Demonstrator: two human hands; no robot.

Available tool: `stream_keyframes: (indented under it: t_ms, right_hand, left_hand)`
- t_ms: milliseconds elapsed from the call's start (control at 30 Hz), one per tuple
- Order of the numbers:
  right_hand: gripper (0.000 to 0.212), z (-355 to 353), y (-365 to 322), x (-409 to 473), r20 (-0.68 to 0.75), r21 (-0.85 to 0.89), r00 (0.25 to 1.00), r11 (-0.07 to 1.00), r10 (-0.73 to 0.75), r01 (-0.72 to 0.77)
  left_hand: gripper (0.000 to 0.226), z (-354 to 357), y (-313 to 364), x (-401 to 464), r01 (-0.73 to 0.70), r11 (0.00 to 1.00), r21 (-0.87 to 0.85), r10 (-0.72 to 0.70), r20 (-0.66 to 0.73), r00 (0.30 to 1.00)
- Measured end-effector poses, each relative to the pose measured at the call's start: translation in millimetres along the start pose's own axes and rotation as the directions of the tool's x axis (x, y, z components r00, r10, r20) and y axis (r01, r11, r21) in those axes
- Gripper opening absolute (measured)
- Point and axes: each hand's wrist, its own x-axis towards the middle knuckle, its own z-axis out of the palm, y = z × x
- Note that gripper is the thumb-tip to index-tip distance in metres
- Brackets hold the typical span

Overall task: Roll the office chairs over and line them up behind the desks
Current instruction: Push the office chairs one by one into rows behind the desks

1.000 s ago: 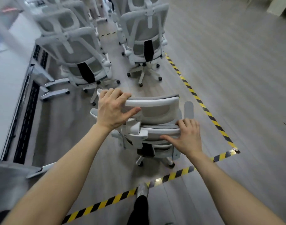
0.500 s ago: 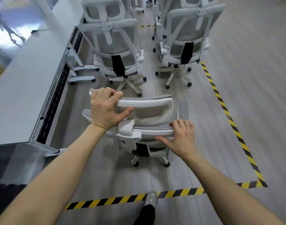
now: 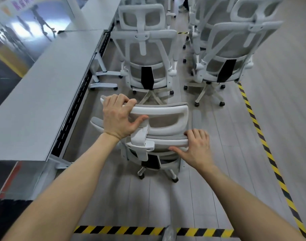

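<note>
A white-and-grey mesh office chair (image 3: 168, 119) stands right in front of me, its back toward me. My left hand (image 3: 118, 117) grips the left end of its headrest. My right hand (image 3: 195, 148) holds the top edge of its backrest on the right. A long grey desk (image 3: 44, 94) runs along the left. Directly ahead, another office chair (image 3: 147, 54) stands behind the desk, and one more chair (image 3: 225, 54) stands to its right. More chairs line up farther back.
Yellow-and-black floor tape (image 3: 263, 136) runs along the right and across the bottom (image 3: 122, 229). Grey plank floor lies open to the right of the tape. The desk's white wheeled legs (image 3: 103, 79) stick out near the chair ahead. My shoe (image 3: 169, 233) shows at the bottom edge.
I have rolled the held chair forward and left, past the tape line, nearer the desk and the chair ahead. Both hands keep their grip.
</note>
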Motion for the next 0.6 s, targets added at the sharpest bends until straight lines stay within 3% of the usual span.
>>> stream_keyframes:
  t_ms: [333, 600]
  right_hand:
    - [0.082, 36.5, -13.3, 93.5, 0.048, -0.038, 0.998, 0.999, -0.035, 0.037]
    - [0.087, 48.0, -17.0, 130.5, 0.121, -0.094, 0.991, 0.994, -0.051, 0.063]
  left_hand:
    - [0.061, 31.0, -46.5, 37.1, 0.142, 0.990, 0.017, -0.143, 0.037, 0.989]
    - [0.059, 38.7, -65.6, 52.5, 0.140, 0.989, 0.048, -0.144, 0.086, 0.986]
